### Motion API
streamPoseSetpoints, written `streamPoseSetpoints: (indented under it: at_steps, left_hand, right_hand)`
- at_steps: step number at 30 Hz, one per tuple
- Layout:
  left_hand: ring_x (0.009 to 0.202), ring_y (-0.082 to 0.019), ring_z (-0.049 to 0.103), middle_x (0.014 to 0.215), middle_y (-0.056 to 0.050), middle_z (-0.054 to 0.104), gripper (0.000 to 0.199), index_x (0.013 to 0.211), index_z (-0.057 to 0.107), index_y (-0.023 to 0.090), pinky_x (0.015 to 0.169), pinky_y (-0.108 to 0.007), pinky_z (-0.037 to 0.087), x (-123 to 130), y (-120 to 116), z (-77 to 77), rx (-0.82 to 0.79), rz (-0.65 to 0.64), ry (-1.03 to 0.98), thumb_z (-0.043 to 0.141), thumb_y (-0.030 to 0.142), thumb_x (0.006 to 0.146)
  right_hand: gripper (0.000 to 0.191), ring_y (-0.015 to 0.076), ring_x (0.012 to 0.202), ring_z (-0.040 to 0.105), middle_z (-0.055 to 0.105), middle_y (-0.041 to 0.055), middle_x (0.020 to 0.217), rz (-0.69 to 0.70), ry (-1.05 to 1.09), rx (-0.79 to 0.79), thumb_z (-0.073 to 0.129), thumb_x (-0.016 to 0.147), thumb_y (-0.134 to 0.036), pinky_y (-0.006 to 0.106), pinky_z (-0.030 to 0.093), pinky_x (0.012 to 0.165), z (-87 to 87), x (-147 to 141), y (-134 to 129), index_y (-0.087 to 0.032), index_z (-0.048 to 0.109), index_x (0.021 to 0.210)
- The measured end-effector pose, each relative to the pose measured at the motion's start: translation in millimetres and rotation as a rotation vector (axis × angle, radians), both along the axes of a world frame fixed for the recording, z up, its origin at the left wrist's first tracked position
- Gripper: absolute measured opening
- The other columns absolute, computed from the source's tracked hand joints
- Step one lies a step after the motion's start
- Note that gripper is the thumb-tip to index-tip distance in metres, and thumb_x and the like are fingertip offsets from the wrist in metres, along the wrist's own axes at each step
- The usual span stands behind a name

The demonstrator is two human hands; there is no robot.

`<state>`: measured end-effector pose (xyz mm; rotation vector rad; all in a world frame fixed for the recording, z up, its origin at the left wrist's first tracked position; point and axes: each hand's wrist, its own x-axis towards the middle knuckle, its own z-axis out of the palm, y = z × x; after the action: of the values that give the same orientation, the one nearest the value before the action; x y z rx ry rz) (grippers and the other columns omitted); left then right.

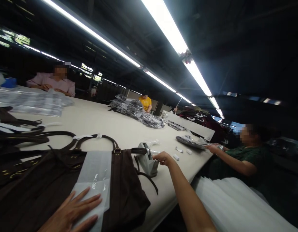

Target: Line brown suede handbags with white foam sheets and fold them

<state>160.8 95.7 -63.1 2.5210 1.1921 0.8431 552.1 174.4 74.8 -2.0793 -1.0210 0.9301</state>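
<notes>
A dark brown handbag [126,193] lies on the table with its handles pointing away from me. Over its middle runs a strip of white tissue paper [97,170], which has shiny clear patches on it. My left hand [78,209] rests flat on this paper, fingers spread. Just beyond the bag's right corner stands a grey tape dispenser [147,162]. My right hand [164,158] is at its front edge, thumb and fingers pinched together on the tape; the tape's end is too small to see clearly.
More brown bags [8,145] lie at left. Plastic-wrapped bundles [129,108] sit farther up the table [91,111], with small white pieces [176,157] near the right edge. White sheets [235,199] are stacked at lower right. A co-worker [247,161] handles a wrapped bundle [191,141]; others work farther off.
</notes>
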Motion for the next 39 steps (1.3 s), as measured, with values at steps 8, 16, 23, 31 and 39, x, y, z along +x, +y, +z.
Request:
streamPoseSetpoints:
  at_steps: [8, 16, 23, 31, 39]
  left_hand:
    - [0.131, -0.033, 0.045, 0.128, 0.005, 0.062, 0.041, 0.115, 0.065, 0.046, 0.111, -0.062, 0.027, 0, 0, 2.4, 0.004, -0.002, -0.006, 0.051, 0.067, 0.082]
    - [0.132, -0.034, 0.043, 0.129, 0.007, 0.06, 0.042, 0.118, 0.06, 0.05, 0.11, -0.064, 0.027, -2, 2, 5.8, -0.019, -0.014, 0.023, 0.051, 0.067, 0.081]
    - [0.137, -0.034, 0.036, 0.138, 0.004, 0.053, 0.044, 0.128, 0.054, 0.046, 0.113, -0.064, 0.021, -7, -8, 39.9, -0.234, -0.12, 0.103, 0.049, 0.061, 0.087]
    - [0.135, -0.035, 0.038, 0.137, 0.004, 0.056, 0.047, 0.128, 0.058, 0.04, 0.113, -0.059, 0.021, -3, -30, 67.5, -0.262, -0.053, 0.125, 0.04, 0.062, 0.09]
    - [0.127, -0.035, 0.044, 0.131, 0.005, 0.062, 0.04, 0.124, 0.061, 0.038, 0.109, -0.057, 0.028, -6, -37, 68.7, -0.198, -0.084, 0.086, 0.044, 0.053, 0.092]
  right_hand:
    - [0.016, 0.0089, 0.056, 0.048, 0.059, -0.0024, 0.057, -0.018, -0.047, 0.269, 0.073, 0.069, -0.026, 0.021, 0.035, 0.053, 14.1, -1, -27, -0.013, 0.064, 0.066]
    - [0.02, 0.012, 0.054, 0.053, 0.066, 0.0008, 0.055, 0.009, -0.282, 0.339, 0.065, 0.072, -0.026, 0.023, 0.038, 0.057, -24.6, 4, -79, -0.017, 0.066, 0.054]
    - [0.03, 0.0183, 0.057, 0.056, 0.066, 0.0064, 0.056, -0.113, -0.41, 0.353, 0.062, 0.077, -0.028, 0.029, 0.04, 0.06, -58.7, -17, -108, -0.02, 0.063, 0.048]
    - [0.02, 0.0076, 0.047, 0.053, 0.069, 0.0051, 0.061, 0.211, 0.43, 0.394, 0.074, 0.069, -0.029, 0.017, 0.038, 0.044, -15.4, -194, -76, -0.011, 0.074, 0.08]
    - [0.009, 0.0111, 0.044, 0.059, 0.065, 0.0053, 0.052, 0.204, 0.396, 0.203, 0.07, 0.073, -0.015, 0.016, 0.041, 0.038, -56.6, -284, -28, -0.011, 0.062, 0.072]
